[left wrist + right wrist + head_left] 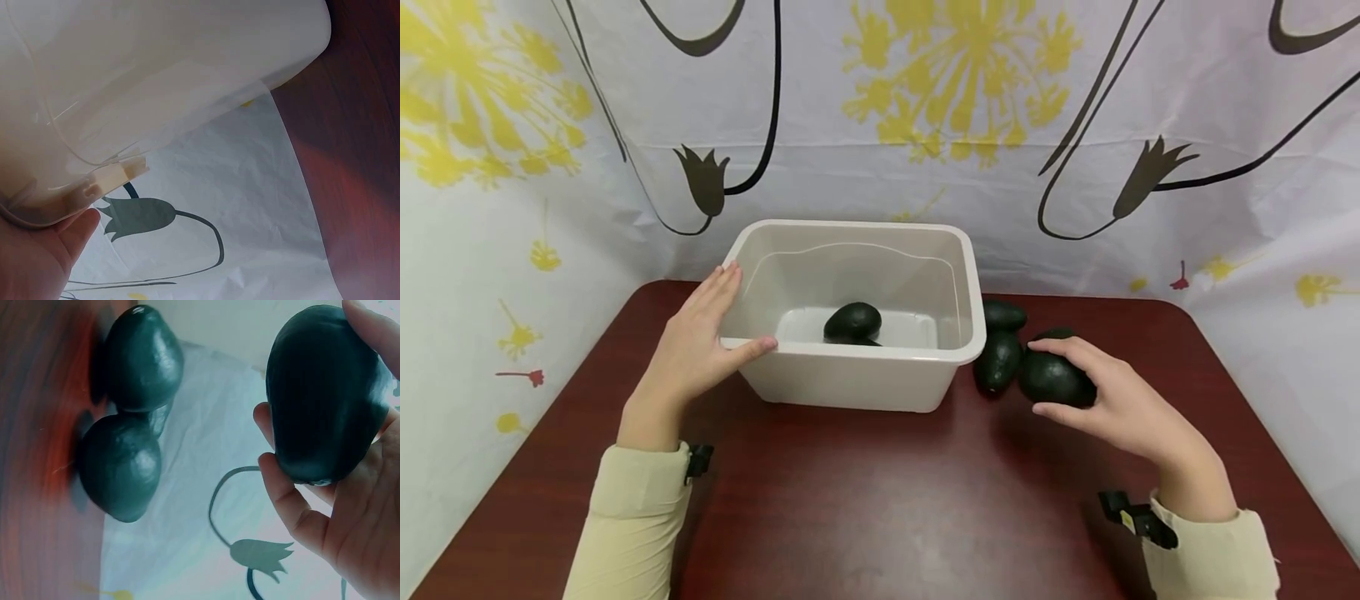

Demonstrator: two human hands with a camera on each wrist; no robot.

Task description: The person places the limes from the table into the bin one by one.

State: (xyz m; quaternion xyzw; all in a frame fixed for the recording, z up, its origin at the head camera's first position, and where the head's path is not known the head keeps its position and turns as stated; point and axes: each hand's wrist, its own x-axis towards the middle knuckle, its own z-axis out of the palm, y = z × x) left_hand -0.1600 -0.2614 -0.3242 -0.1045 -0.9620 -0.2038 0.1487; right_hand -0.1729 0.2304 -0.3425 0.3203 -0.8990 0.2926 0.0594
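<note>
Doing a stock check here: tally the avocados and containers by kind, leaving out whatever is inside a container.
Avocados: 4 (3 on the table, 1 in the right hand)
Bin: 1
Total: 5

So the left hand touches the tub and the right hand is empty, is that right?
Not quite: the right hand isn't empty. It holds a dark green avocado, as the right wrist view shows. The left hand does touch the tub.
</note>
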